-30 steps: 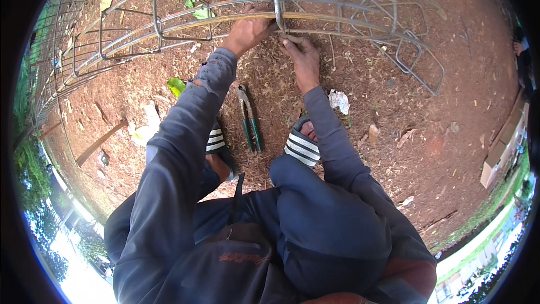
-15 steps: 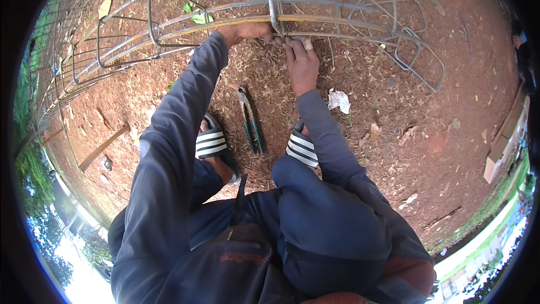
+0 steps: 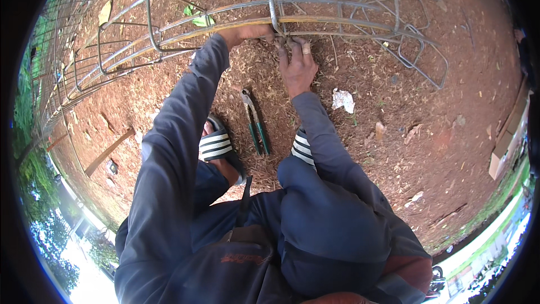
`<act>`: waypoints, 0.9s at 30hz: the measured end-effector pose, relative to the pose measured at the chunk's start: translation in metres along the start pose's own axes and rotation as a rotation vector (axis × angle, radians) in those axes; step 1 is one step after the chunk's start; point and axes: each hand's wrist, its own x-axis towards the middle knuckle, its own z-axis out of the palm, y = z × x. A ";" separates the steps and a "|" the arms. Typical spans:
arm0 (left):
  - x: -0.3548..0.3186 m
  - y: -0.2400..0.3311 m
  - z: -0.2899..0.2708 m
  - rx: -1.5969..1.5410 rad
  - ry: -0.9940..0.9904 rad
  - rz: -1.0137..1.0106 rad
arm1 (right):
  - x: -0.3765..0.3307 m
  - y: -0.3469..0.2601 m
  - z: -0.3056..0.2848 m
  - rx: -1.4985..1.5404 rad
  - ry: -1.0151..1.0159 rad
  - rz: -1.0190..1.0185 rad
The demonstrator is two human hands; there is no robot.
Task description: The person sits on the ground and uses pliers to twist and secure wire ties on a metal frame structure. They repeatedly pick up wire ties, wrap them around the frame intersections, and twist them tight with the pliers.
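A long cage of steel reinforcing bars point(image 3: 230, 24) with squared stirrups crosses in front of me. My left hand point(image 3: 251, 32) is curled against the underside of the nearest bar, its fingers closed beside an upright stirrup leg point(image 3: 270, 0). Right by it, my right hand point(image 3: 298, 67) reaches up with bent fingers pressed to the same joint; one finger wears a pale band point(image 3: 306, 49). Whatever the fingertips pinch is too small or hidden. Green-handled pliers point(image 3: 256, 124) lie on the soil between my feet, untouched.
Loose bent stirrups point(image 3: 413, 50) sit at the cage's right end. A crumpled white scrap point(image 3: 342, 101) lies right of my right forearm. A wooden strip point(image 3: 109, 152) is on the ground at left. Cardboard point(image 3: 506, 141) stands at the far right. My striped sandals point(image 3: 216, 145) flank the pliers.
My right hand has shifted slightly left and turned at the joint, its fingers bent differently. The left hand stays by the stirrup leg. The whole view has moved a little.
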 end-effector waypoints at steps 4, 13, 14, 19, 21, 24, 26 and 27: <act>-0.007 0.004 0.015 0.195 0.245 0.150 | 0.000 -0.005 0.002 0.107 -0.039 0.277; -0.065 0.040 0.093 0.420 1.073 0.291 | 0.012 -0.005 0.001 1.245 -0.122 1.212; -0.074 0.041 0.106 0.356 1.144 0.238 | 0.010 0.005 0.004 1.481 -0.134 1.316; -0.114 0.003 0.204 0.172 1.170 -0.307 | 0.012 0.013 0.003 1.983 -0.115 1.472; -0.131 0.005 0.245 0.183 1.120 -0.298 | 0.015 0.005 -0.004 1.802 -0.160 1.433; -0.147 -0.004 0.273 0.172 1.042 -0.320 | 0.014 -0.005 -0.021 1.507 -0.342 1.359; -0.150 -0.014 0.282 0.184 1.053 -0.312 | 0.007 -0.013 -0.034 1.279 -0.470 1.260; -0.148 -0.019 0.286 0.196 1.084 -0.295 | 0.001 -0.016 -0.042 1.144 -0.520 1.195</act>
